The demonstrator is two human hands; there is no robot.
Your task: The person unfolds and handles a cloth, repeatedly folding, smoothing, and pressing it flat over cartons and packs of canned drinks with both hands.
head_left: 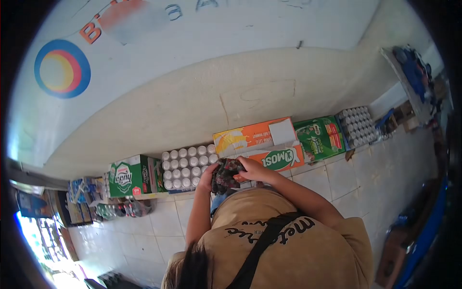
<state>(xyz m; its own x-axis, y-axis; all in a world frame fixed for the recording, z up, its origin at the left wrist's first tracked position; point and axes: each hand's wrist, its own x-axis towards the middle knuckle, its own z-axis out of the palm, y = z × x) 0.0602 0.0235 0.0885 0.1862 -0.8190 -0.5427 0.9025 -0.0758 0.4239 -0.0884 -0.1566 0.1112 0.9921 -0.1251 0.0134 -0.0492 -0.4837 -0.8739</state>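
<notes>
A crumpled dark cloth with a red and green pattern point(226, 177) is bunched up in front of my waist. My left hand point(206, 178) grips its left side, fingers curled into the fabric. On the opposite side my right hand point(252, 169) is closed on the same cloth, thumb toward the top. Parts of the fingers are hidden by the folds. Just beyond my hands stand a tray of white-topped cans point(185, 166) and an orange YoMost carton point(260, 139).
Along the wall stand a green Huda box point(130, 178), a green carton point(320, 139) and another tray of cans point(358, 126). Bottles point(134, 208) lie low at the left. White floor tiles point(159, 216) run below. A loaded shelf point(414, 82) is at the upper right.
</notes>
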